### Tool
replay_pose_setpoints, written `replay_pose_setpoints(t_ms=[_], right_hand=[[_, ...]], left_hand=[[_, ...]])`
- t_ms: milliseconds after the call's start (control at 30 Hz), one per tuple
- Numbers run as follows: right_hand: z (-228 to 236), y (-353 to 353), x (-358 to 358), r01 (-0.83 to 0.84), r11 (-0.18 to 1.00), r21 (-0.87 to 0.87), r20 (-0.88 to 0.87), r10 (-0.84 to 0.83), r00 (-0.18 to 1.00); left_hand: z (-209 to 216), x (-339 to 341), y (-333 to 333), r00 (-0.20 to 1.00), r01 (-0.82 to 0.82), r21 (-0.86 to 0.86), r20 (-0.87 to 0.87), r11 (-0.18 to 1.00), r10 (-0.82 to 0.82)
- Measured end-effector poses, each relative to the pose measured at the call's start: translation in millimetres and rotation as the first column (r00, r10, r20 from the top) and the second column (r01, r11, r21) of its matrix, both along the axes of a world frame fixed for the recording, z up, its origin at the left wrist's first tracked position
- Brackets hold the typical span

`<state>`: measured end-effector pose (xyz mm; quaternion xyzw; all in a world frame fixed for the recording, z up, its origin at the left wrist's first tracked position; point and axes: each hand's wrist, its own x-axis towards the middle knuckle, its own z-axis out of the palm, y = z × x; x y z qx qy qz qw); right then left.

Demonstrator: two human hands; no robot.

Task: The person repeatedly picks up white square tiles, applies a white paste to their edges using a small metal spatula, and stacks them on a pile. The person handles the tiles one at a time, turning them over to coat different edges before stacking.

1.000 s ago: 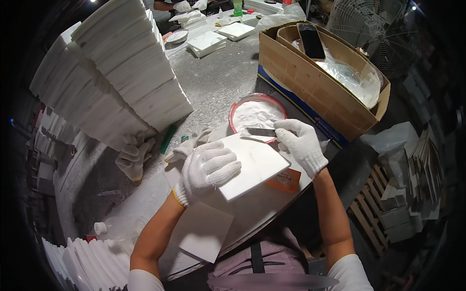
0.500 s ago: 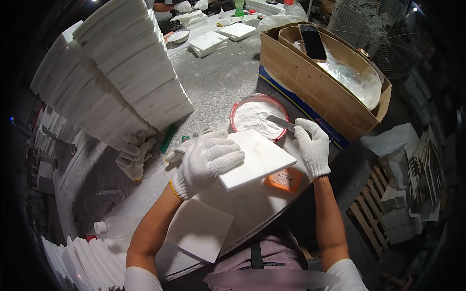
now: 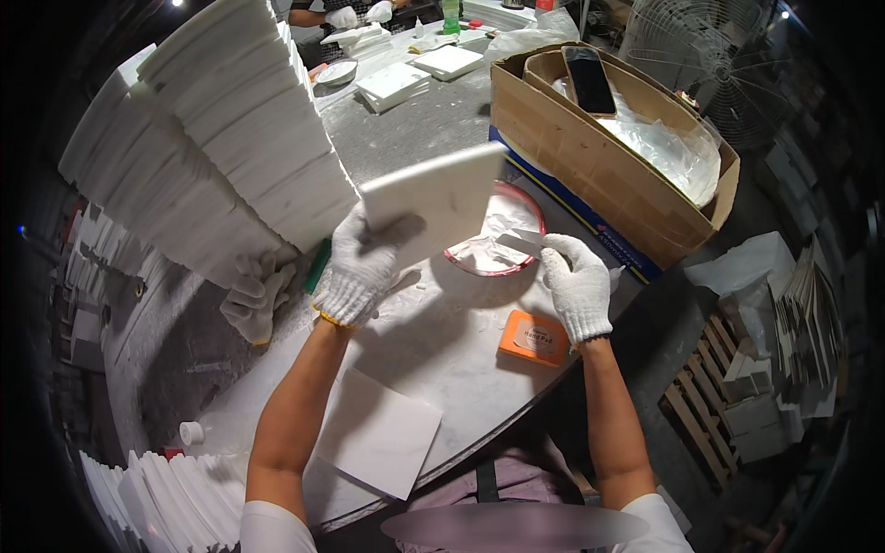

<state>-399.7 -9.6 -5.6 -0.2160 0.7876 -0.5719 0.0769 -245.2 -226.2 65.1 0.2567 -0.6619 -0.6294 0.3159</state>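
My left hand (image 3: 355,272), in a white knit glove, grips a white marble tile (image 3: 442,198) by its left end and holds it tilted up above the table. In my gloved right hand (image 3: 578,286) is a putty knife (image 3: 519,243), its flat metal blade pointing left. That blade reaches over a red-rimmed bowl (image 3: 542,230) of white paste (image 3: 502,221), partly hidden behind the raised tile. An orange hand pad (image 3: 533,338) lies on the table below the bowl. Another white tile (image 3: 380,431) rests flat near the table's front edge.
Tall stacks of white tiles (image 3: 240,120) stand at the left, with an empty glove (image 3: 251,300) beside them. A cardboard box (image 3: 590,124) with a phone (image 3: 590,81) on it stands at the right. More tiles (image 3: 157,502) fill the lower left. Across the table, a person's gloved hands (image 3: 343,17) work.
My left hand has swung the tile from nearly flat to steeply tilted, raising it and uncovering the orange pad. My right hand with the putty knife has shifted slightly left and down.
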Motion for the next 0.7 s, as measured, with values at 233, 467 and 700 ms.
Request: replay_pose_setpoints(t_ms=[233,467,700], right_hand=[[6.5,-11.9,2.3,-0.029,0.972,0.233,-0.119,0.058,0.991],[-8.7,-10.8,-9.6,-0.034,0.992,-0.118,0.38,0.076,0.922],[5.2,-31.3,5.7,-0.035,0.99,-0.14,0.065,0.044,0.997]], left_hand=[[-30.9,5.8,-17.9,0.957,-0.152,0.556,-0.123,0.817,0.262],[-42.1,10.9,-15.3,0.945,-0.109,0.67,-0.16,0.735,0.286],[-41.7,7.8,-15.6,0.94,-0.086,0.663,-0.194,0.743,0.282]])
